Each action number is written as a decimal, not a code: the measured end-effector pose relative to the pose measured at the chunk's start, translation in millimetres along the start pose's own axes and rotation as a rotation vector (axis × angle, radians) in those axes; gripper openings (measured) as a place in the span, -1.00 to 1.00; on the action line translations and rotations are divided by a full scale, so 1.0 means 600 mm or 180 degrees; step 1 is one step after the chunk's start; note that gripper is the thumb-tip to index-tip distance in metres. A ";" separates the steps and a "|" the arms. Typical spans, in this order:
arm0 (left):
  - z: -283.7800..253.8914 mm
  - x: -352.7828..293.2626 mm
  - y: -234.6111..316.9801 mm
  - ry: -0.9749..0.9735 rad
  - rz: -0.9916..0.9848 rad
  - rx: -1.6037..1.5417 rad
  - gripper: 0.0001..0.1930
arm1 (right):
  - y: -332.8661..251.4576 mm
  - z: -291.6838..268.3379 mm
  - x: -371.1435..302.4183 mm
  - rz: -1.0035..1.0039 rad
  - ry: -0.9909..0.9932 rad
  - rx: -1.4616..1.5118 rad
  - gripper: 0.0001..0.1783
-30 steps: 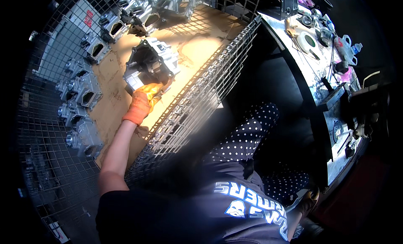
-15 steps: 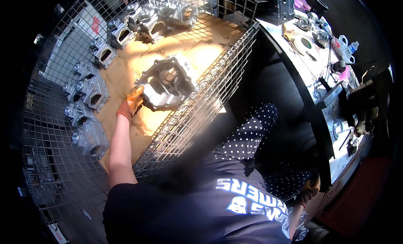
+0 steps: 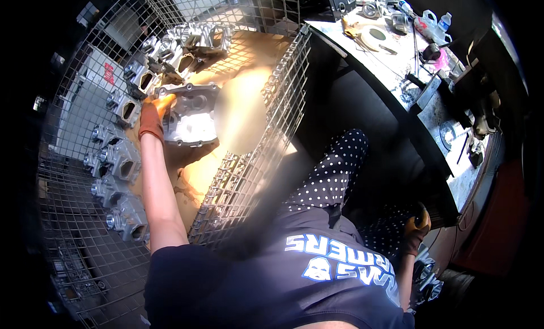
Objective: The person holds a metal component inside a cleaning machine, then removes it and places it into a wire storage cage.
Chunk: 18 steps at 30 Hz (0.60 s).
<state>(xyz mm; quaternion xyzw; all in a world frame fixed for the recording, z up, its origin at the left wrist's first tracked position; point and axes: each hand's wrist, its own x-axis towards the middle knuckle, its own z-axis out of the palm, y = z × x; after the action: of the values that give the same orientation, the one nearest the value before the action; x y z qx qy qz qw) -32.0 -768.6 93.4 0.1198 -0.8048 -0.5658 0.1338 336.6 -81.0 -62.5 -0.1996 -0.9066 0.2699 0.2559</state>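
Observation:
A large grey cast-metal housing (image 3: 191, 125), open-faced with a bolt-hole flange, is at the near part of the cardboard sheet (image 3: 198, 187) in the wire basket. My left hand (image 3: 157, 111), in an orange and brown work glove, grips its left edge, the fingers closed over the rim. Part of the housing's right side is washed out by glare. My right hand (image 3: 417, 227), gloved the same way, hangs beside my thigh at the lower right, with nothing visible in it and its fingers apart.
Smaller metal castings (image 3: 122, 159) line the basket's left and far sides. The wire mesh wall (image 3: 277, 97) stands between the housing and me. A workbench (image 3: 391, 74) on the right holds tools, metal parts and a plastic bottle (image 3: 444, 22). More metal parts (image 3: 428, 281) lie below my right hand.
My left hand has shifted the housing leftward toward the row of castings and turned it. The whole view has also swung. My right hand stays by my thigh, slightly raised.

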 end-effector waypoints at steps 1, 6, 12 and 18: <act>-0.008 0.009 0.006 0.0043 0.0294 0.0342 -0.72 | -0.004 0.014 0.011 -0.0133 -0.0136 0.0026 -0.53; -0.010 -0.050 0.172 0.0162 0.0614 -0.0363 -0.77 | -0.228 0.080 0.083 0.0090 -0.0695 0.2114 -0.50; 0.056 -0.084 0.264 -0.1173 0.0831 -0.1687 -0.66 | -0.454 0.119 0.234 -0.0200 -0.1156 0.2810 -0.61; 0.286 -0.158 0.338 -0.2232 0.1433 -0.0655 -0.69 | -0.456 0.105 0.293 -0.0604 -0.0939 0.2500 -0.29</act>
<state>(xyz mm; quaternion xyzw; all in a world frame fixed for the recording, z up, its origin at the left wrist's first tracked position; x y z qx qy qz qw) -12.0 -518.0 221.3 -0.2724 -0.7470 -0.6062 -0.0164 100.7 -229.3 116.5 0.0381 -0.7762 0.5955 0.2038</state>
